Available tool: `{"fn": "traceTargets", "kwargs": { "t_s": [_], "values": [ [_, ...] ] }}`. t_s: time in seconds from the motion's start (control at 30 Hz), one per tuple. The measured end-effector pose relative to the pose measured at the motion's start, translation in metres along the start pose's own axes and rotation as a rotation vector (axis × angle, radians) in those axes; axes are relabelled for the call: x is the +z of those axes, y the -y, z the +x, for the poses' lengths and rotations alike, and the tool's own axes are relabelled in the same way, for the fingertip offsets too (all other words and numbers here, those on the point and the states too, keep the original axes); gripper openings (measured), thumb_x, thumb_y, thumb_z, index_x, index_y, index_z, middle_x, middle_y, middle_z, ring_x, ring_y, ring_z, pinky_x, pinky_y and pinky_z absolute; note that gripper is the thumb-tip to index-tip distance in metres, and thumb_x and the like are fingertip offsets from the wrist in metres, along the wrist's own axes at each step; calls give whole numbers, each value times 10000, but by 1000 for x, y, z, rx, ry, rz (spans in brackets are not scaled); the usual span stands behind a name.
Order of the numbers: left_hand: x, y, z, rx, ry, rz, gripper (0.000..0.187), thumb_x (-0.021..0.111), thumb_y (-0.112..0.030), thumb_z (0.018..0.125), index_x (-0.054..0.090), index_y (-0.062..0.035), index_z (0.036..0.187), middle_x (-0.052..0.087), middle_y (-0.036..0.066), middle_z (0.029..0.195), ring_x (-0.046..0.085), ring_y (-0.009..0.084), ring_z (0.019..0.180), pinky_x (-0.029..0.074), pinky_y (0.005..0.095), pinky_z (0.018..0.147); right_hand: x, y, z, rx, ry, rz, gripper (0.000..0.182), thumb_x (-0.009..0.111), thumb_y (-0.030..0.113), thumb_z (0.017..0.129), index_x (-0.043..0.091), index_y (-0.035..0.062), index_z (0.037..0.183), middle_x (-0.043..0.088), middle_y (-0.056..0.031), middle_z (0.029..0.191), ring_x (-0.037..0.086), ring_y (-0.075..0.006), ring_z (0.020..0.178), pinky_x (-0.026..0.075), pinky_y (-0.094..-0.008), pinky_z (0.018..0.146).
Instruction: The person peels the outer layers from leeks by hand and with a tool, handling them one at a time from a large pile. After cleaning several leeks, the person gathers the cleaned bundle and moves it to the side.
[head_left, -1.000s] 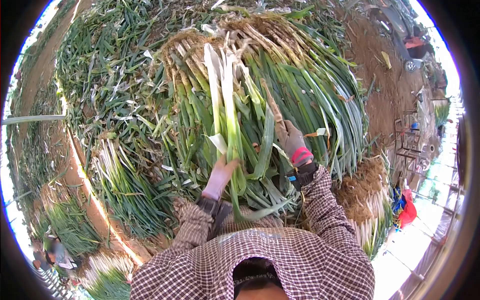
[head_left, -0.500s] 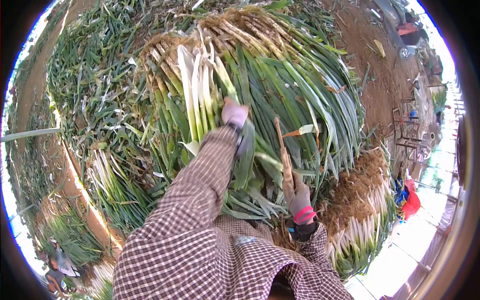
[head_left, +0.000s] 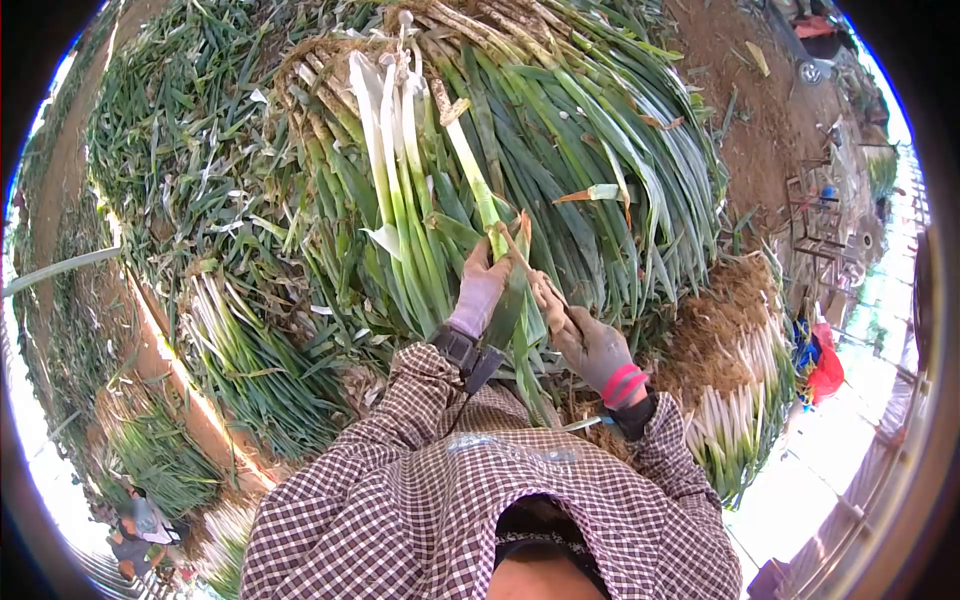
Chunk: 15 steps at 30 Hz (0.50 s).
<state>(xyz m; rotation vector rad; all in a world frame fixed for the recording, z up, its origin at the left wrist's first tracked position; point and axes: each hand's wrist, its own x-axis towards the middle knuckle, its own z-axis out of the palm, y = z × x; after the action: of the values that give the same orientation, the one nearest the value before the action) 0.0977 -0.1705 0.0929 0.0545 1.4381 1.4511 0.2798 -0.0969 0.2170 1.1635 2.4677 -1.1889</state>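
My left hand (head_left: 480,290), in a pale glove with a dark band at the wrist, is closed around the green part of a long scallion (head_left: 468,160). The scallion's root end points away from me and its leaves hang toward my body. My right hand (head_left: 600,355), in a grey glove with a pink band, is closed on a thin brown stick-like tool (head_left: 545,295). The tool's tip lies against or just beside the scallion near my left fingers. Several peeled white scallions (head_left: 390,150) lie to the left, on a big pile of unpeeled scallions (head_left: 580,170).
Stripped leaves (head_left: 190,150) cover the ground at left. A scallion bundle (head_left: 250,350) lies at lower left, another root-covered bundle (head_left: 730,400) at right. Bare soil (head_left: 750,130), metal frames (head_left: 815,230) and a red bag (head_left: 825,365) are further right. People (head_left: 145,530) are at far lower left.
My left hand has pulled back toward my body, and a scallion now shows in its grip. The tool in my right hand has swung left, its tip now close to that scallion.
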Motion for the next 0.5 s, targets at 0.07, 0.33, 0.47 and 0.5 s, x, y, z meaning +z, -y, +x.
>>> {"fn": "traceTargets", "kwargs": {
  "t_s": [0.07,0.33,0.47,0.5],
  "values": [
    [3,-3,-11,-39,-26,8,421,538,-29,947,467,4,1361,609,68,1161,601,141,975,496,265,846,5,-2,13,-30,-4,-42,385,544,409,949,573,64,1117,663,-220,839,652,-409,783,499,-475,654],
    [-9,3,-22,-28,-10,-17,438,590,-44,925,488,23,1346,611,111,1217,582,177,1075,464,280,918,16,14,83,-62,-18,-153,390,523,421,951,581,59,1084,664,-240,847,647,-432,800,495,-504,669],
    [-18,2,-27,-38,25,-8,539,604,-57,928,404,26,1421,578,131,1281,570,184,1095,467,292,936,23,23,142,-93,-32,-211,390,500,425,955,584,57,1055,664,-254,860,648,-435,830,496,-509,696],
    [-19,-5,-30,-69,18,-28,541,604,-56,927,402,26,1422,578,132,1281,569,185,1096,466,292,936,24,22,160,-104,-24,-226,392,495,426,956,584,57,1054,665,-256,869,647,-436,840,496,-507,703]
  ]
}}
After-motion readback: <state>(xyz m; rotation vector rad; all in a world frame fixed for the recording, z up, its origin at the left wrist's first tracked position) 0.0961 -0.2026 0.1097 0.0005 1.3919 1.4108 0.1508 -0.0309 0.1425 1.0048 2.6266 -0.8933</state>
